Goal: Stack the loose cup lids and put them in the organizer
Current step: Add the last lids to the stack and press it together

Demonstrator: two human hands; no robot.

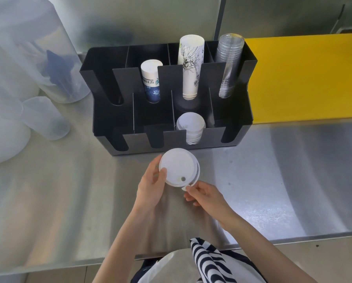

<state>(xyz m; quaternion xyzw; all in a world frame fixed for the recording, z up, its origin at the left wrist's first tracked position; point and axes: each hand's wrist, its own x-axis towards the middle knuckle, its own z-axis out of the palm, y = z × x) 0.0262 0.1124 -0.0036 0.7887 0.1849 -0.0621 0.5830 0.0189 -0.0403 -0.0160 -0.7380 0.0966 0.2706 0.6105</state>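
Observation:
A small stack of white cup lids (178,167) is held above the steel counter, just in front of the black organizer (101,123). My left hand (150,186) grips the stack's left edge, thumb on top. My right hand (205,196) pinches a tab at the stack's lower right edge. Another stack of white lids (190,124) stands in the organizer's front row, in the third slot from the left. The other front slots look empty.
The organizer's back row holds a blue-and-white cup stack (151,80), a patterned paper cup stack (190,64) and clear plastic cups (229,64). Translucent plastic jugs (42,117) stand at the left. A yellow board (306,78) lies at the right. The counter's front edge runs below my arms.

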